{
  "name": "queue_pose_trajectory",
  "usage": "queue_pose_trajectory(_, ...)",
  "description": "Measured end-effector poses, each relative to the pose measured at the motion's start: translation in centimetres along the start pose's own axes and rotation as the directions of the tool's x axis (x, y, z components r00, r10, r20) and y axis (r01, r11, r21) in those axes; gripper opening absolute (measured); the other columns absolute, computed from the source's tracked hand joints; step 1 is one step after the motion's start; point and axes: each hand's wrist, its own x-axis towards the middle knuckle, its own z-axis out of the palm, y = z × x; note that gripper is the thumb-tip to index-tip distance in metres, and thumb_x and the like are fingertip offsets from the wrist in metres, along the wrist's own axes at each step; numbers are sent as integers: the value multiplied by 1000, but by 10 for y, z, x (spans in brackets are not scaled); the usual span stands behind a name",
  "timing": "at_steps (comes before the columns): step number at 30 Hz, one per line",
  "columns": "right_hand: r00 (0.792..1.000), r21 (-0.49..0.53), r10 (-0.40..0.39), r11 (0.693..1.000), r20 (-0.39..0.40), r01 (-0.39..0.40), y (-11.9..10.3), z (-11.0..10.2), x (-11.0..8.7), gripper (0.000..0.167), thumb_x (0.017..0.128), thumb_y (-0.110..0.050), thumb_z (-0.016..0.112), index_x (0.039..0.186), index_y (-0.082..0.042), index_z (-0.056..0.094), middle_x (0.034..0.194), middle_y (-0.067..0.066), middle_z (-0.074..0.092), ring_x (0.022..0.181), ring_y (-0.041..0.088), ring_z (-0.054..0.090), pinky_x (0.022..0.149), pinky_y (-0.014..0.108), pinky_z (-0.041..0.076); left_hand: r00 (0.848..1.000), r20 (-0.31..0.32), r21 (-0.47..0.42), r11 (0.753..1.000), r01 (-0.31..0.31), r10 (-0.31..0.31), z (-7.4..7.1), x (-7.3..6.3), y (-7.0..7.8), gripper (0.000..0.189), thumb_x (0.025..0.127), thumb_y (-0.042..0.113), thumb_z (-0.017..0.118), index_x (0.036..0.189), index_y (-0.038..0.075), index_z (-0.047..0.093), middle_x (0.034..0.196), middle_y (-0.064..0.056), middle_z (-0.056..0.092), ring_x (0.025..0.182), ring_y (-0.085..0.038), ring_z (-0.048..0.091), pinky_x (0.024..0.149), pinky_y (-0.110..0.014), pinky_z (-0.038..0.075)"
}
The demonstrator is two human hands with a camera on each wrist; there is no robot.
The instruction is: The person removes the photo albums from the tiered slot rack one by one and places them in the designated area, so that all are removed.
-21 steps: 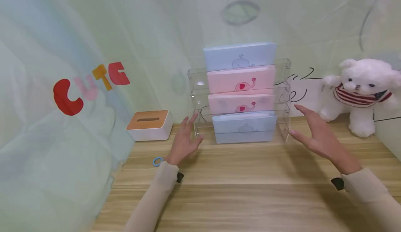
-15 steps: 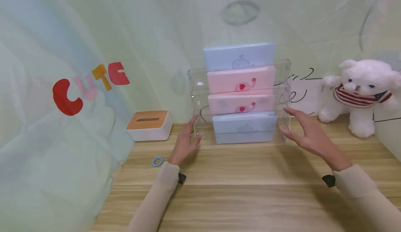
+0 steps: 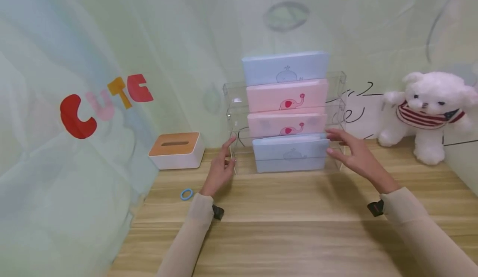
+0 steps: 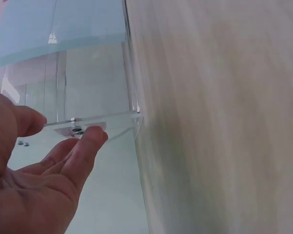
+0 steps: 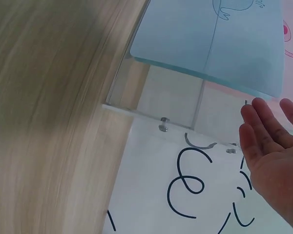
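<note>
A clear acrylic display rack stands against the back curtain, with notebooks in its tiers. Lowest is a blue notebook with a whale drawing; two pink elephant notebooks sit above it, and another blue one is at the top. My left hand is at the rack's left side, fingers and thumb on either side of the clear side panel. My right hand reaches over the rack's right side, fingers extended, fingertips right at the lowest notebook's right edge; nothing is held in it.
A white tissue box with a wooden lid stands left of the rack. In front of it lies a blue ring on the wooden table. A white teddy bear in a striped top sits at the right.
My right hand has moved left and inward, from outside the rack to the lowest notebook's edge. My left hand's fingers have drawn in at the rack's left side.
</note>
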Motion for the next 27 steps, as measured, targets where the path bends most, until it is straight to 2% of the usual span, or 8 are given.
queue_pose_trajectory(6,1000,20,26,999,3,-26,-4,0,9,52,106,-21,67,156,-12,53,149,23,63,134,43,60,112,59,46,1000,7,10,1000,14,-14,-3,3,-2,76,107,5,58,166,46,29,122,-25,72,97,-37,80,76,-41,64)
queue_pose_trajectory(9,1000,27,16,1000,-2,-16,-6,1,13,48,106,-19,67,152,-11,58,147,20,65,130,31,62,111,40,50,1000,11,15,1000,19,-19,-3,3,-2,76,107,5,58,165,46,29,124,-26,72,99,-37,80,79,-43,64)
queue_pose_trajectory(12,1000,45,7,999,19,-8,-5,1,17,44,105,-18,67,148,-13,62,148,16,66,129,26,62,106,27,50,1000,16,15,1000,20,-20,-3,3,-2,76,107,5,57,165,45,29,125,-27,72,98,-37,80,78,-44,65)
queue_pose_trajectory(16,996,149,22,988,92,-35,0,3,22,42,105,-15,68,147,-15,65,153,11,63,140,23,58,111,19,47,1000,25,12,1000,7,-7,-2,4,-1,76,107,4,56,166,44,29,127,-29,72,97,-39,80,77,-44,64)
queue_pose_trajectory(19,993,267,21,962,119,-53,5,6,26,40,104,-10,69,144,-13,67,153,6,62,141,7,56,110,10,44,1000,30,14,1000,-3,3,-1,5,-2,76,107,4,56,166,43,29,128,-30,72,97,-39,80,77,-44,64)
queue_pose_trajectory(22,993,360,-3,932,114,-38,10,11,30,38,102,-6,70,140,-6,69,148,1,66,132,-3,59,104,11,49,1000,28,15,1000,-12,11,0,4,-3,76,107,4,56,166,42,28,126,-30,72,96,-39,80,76,-43,64)
queue_pose_trajectory(24,994,390,-20,921,107,-23,14,15,32,36,102,-7,71,138,-2,69,145,-4,67,127,-2,60,101,14,52,1000,25,11,1000,-12,12,0,4,-4,75,107,4,56,166,43,28,125,-30,72,96,-40,80,75,-43,64)
queue_pose_trajectory(27,994,401,-12,915,113,-34,17,23,33,35,103,-10,70,138,-3,69,147,-7,65,126,-1,61,98,15,53,1000,21,0,1000,-8,8,-1,2,-5,76,108,4,56,166,43,28,124,-29,72,95,-40,80,74,-41,64)
